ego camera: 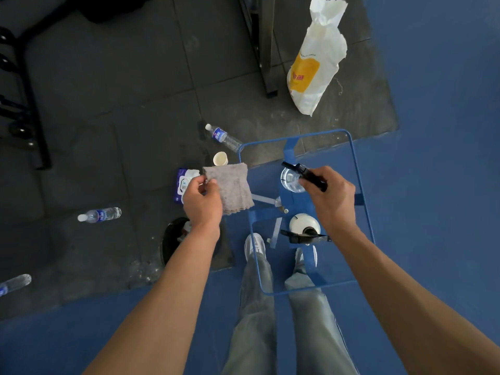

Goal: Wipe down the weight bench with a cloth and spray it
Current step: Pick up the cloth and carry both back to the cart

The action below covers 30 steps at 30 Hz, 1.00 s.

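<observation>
Currently, the left hand (201, 200) pinches a grey cloth (232, 188) by one edge so it hangs open, while the right hand (331, 197) is curled round the black trigger head of a clear spray bottle (290, 181) over a blue frame (354, 169). A white spray bottle (303, 226) stands nearer the feet. A paper cup (220, 159) and wipes pack (182, 185) lie just beyond the cloth. No weight bench is identifiable. Spraying from here could miss the cloth and wet the floor, and the light pinch could let the cloth drop.
</observation>
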{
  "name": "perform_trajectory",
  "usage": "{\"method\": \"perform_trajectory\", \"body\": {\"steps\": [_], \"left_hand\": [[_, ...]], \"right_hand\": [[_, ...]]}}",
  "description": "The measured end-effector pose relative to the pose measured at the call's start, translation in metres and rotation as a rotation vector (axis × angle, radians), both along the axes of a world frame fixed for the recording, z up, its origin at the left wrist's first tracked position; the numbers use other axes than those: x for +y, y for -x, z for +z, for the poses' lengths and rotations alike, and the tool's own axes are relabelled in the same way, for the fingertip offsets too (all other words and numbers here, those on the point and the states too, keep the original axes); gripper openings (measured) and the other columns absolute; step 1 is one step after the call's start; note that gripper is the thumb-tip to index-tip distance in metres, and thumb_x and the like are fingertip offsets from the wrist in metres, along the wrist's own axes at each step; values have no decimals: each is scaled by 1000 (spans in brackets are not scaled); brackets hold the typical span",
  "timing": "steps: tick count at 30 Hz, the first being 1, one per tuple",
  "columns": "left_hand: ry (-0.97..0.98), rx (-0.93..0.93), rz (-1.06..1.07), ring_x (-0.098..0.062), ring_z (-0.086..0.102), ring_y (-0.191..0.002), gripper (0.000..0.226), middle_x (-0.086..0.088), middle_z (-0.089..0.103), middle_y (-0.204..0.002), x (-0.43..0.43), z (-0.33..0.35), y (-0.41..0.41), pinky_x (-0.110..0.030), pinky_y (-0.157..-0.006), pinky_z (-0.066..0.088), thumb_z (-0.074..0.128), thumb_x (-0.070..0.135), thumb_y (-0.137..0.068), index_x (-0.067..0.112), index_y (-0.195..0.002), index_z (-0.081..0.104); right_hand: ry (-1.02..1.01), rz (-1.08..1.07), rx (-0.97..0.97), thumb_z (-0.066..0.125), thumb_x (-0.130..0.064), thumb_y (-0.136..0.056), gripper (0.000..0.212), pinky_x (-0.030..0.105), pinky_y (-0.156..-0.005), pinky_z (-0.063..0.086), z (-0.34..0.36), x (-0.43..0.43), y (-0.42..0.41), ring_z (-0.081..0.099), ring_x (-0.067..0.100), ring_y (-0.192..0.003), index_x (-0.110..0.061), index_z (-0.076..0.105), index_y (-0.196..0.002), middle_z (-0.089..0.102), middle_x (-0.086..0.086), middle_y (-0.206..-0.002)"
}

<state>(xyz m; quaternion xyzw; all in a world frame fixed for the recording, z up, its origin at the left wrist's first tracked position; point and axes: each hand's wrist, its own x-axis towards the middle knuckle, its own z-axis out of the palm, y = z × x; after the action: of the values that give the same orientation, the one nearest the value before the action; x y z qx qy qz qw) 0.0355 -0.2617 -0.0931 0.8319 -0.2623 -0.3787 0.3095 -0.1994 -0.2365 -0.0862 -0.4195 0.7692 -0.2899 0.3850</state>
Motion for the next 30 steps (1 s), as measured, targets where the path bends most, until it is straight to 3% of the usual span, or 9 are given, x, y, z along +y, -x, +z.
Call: {"method": "perform_trajectory", "body": {"steps": [3, 8, 13, 17, 20, 22, 25, 28, 30], "left_hand": [[-32, -28, 66, -20, 65, -93, 23, -4, 69, -103, -1, -12, -24, -28, -81, 49, 63, 18, -95, 10, -115, 69], [-179, -2, 185, -23, 66, -105, 27, -7, 68, -120, 3, -27, -47, -27, -85, 48, 65, 21, -95, 11, -120, 68], [-224, 45, 82, -21, 61, -100, 31, -4, 64, -118, 2, -30, -42, -29, -84, 48, 65, 24, -96, 11, -124, 66], [-156, 236, 90, -20, 66, -100, 14, -1, 70, -106, 1, -24, -30, -37, -92, 54, 65, 24, -96, 22, -110, 66], [-67, 424, 77, -20, 68, -100, 8, -1, 73, -105, -1, -14, -25, -41, -86, 58, 64, 20, -97, 24, -102, 69], [20, 577, 47, -17, 68, -97, 11, -2, 71, -106, -4, -3, -19, -36, -78, 57, 59, 15, -100, 21, -104, 68], [83, 695, 18, -16, 69, -98, 15, -4, 70, -112, -7, 7, -10, -38, -83, 59, 55, 11, -102, 17, -112, 65], [24, 632, 26, -18, 68, -108, 17, -2, 71, -116, -5, -1, -9, -42, -92, 57, 56, 14, -102, 18, -116, 65], [-52, 510, 60, -19, 67, -111, 14, 0, 71, -116, -2, -14, -14, -43, -95, 56, 57, 19, -102, 26, -108, 67]], "right_hand": [[13, 76, 56, 74, -17, -91, 12, 2, -67, 42, -3, 1, -5, 60, -2, -75, -11, 72, -102, 67, -7, -88], [88, 258, 175, 73, -12, -92, 11, 16, -71, 49, -4, 6, -7, 60, 15, -81, -4, 69, -98, 70, 5, -94], [88, 270, 225, 72, -12, -93, 10, 15, -70, 46, -5, 3, -7, 60, 15, -81, -4, 68, -97, 70, 6, -93], [66, 254, 223, 71, -13, -93, 12, 26, -74, 51, -5, 4, -8, 60, 16, -85, -4, 67, -101, 70, 7, -97], [40, 242, 214, 71, -16, -94, 14, 28, -76, 52, -4, 4, -9, 61, 16, -88, -5, 67, -103, 69, 5, -100], [23, 239, 207, 70, -16, -95, 14, 26, -77, 51, -2, 3, -10, 59, 15, -88, -6, 67, -104, 67, 3, -99], [12, 233, 195, 70, -16, -95, 14, 26, -76, 49, -1, 2, -12, 59, 15, -87, -6, 66, -103, 62, -2, -96], [12, 220, 197, 70, -17, -95, 13, 28, -75, 50, -1, 1, -13, 59, 17, -85, -6, 66, -102, 62, -1, -95], [10, 206, 201, 70, -17, -95, 13, 30, -75, 52, 0, 1, -13, 60, 18, -86, -7, 66, -102, 64, 1, -96]]}}
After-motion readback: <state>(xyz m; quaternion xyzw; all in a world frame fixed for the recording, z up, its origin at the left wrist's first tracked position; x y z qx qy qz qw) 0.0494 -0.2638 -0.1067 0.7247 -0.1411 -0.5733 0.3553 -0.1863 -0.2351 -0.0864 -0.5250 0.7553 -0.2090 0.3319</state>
